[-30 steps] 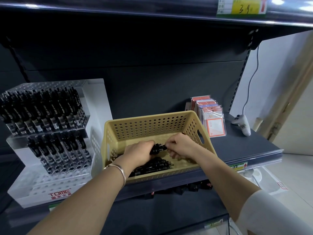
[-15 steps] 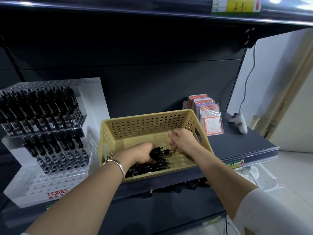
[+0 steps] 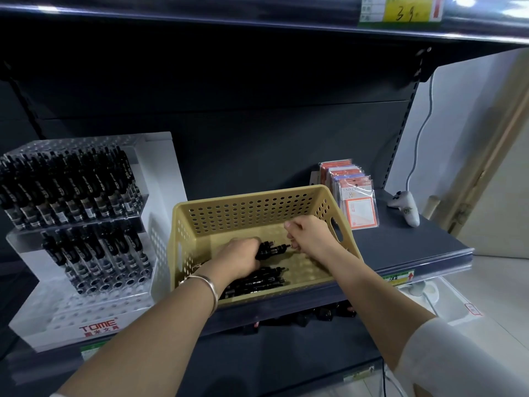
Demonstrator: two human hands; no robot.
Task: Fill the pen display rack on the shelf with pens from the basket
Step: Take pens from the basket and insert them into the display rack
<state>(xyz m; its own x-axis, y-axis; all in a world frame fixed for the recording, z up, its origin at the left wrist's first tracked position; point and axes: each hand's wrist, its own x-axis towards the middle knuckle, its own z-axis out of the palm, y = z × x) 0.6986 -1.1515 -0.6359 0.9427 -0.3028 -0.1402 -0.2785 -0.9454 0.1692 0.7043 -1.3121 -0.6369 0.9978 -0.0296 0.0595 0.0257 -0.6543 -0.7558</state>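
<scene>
A tan perforated basket [image 3: 252, 207] stands on the dark shelf, with several black pens [image 3: 257, 280] lying on its floor. Inside it, my left hand [image 3: 239, 257] grips a bundle of black pens [image 3: 270, 249] whose tips stick out to the right. My right hand [image 3: 310, 234] is curled beside those tips and pinches the end of one pen. To the left stands the clear tiered pen display rack [image 3: 86, 308]; its upper two tiers hold several black pens [image 3: 71, 190], and its lowest tier shows open holes.
Packs of cards [image 3: 355, 196] stand behind the basket on the right. A white corded device [image 3: 405, 207] lies near the shelf's right end. An upper shelf with a yellow price tag [image 3: 400, 8] hangs overhead. Dark items sit on the lower shelf [image 3: 323, 313].
My left hand has kept hold of the pen bundle low in the basket. My right hand drew away from the bundle's tips, then came back to them.
</scene>
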